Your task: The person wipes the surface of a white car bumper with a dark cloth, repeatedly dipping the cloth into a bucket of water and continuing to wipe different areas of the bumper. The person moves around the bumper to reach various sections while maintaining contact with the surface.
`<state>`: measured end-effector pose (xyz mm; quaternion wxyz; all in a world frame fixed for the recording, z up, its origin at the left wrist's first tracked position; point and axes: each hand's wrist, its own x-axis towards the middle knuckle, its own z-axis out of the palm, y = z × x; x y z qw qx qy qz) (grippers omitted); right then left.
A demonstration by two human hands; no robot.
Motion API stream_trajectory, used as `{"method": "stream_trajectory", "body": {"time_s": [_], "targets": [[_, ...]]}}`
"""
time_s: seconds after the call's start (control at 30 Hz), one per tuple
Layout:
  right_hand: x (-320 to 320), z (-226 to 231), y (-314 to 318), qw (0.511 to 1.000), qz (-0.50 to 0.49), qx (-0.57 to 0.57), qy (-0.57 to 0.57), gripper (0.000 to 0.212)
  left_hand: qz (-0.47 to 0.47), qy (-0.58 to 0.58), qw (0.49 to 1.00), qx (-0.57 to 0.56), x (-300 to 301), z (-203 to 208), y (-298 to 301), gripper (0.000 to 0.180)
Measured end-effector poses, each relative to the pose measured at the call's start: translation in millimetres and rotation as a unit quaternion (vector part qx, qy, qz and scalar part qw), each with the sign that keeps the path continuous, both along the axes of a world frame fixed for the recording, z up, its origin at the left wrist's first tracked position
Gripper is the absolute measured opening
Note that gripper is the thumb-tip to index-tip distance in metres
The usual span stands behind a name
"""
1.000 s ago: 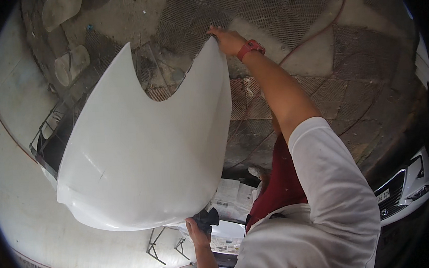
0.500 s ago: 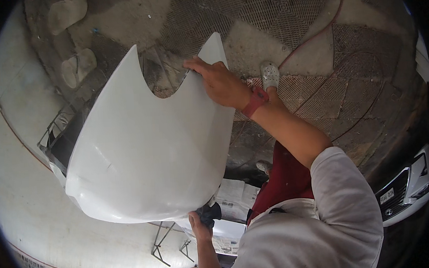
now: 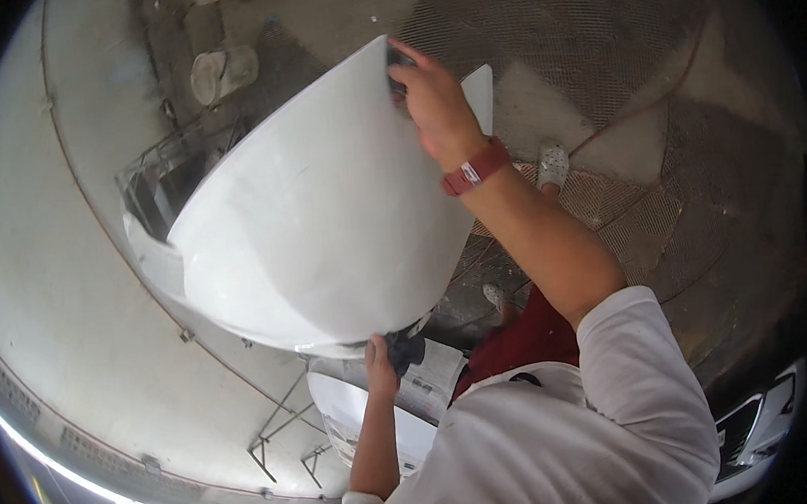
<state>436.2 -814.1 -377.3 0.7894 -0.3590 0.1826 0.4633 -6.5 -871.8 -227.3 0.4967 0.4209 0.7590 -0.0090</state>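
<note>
A large, glossy white car fender (image 3: pixel 308 202) is held up in front of me, tilted, with a curved wheel-arch cutout on its far side. My right hand (image 3: pixel 441 106) is closed around the fender's pointed far tip, and a red band circles that wrist. Down at the near edge, my left hand (image 3: pixel 382 366) grips the panel with its thumb showing; its other fingers are hidden. Right beside that thumb sits a dark, crumpled-looking piece (image 3: pixel 407 352), whose kind I cannot make out.
Behind the fender at left stands a thin metal frame (image 3: pixel 154 179). A pale bucket (image 3: pixel 224 73) is farther back. Metal stand legs (image 3: pixel 271 436) and a white panel with newspaper (image 3: pixel 339 413) are below. At lower right is a white car front (image 3: pixel 756 434). Floor mats (image 3: pixel 584 38) lie beyond.
The fender has turned and tilted, its far tip swinging right and up toward my right hand. My right hand has shifted from the cutout's other point to this tip. My left hand has risen slightly.
</note>
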Motion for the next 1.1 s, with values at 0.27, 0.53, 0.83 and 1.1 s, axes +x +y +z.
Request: {"method": "stream_trajectory", "body": {"time_s": [0.27,0.53,0.83,1.1], "targets": [[-109.0,-50.5,-57.2,0.818,0.137,-0.170,-0.532,0.065,-0.159,0.080,0.984,0.025,-17.8,-10.2,5.3,0.080],[-265.4,70.3,-101.6,0.813,0.156,-0.185,-0.529,0.078,-0.194,0.082,0.977,0.019,-5.3,-1.4,9.8,0.093],[-249.7,69.3,-65.8,0.826,0.105,-0.214,-0.510,0.070,-0.149,-0.024,0.988,0.030,-27.0,-26.8,13.2,0.089],[-223.5,116.1,-34.2,0.705,0.090,-0.269,-0.651,0.070,-0.225,-0.118,0.965,0.059,-20.5,-28.3,12.9,0.078]]}}
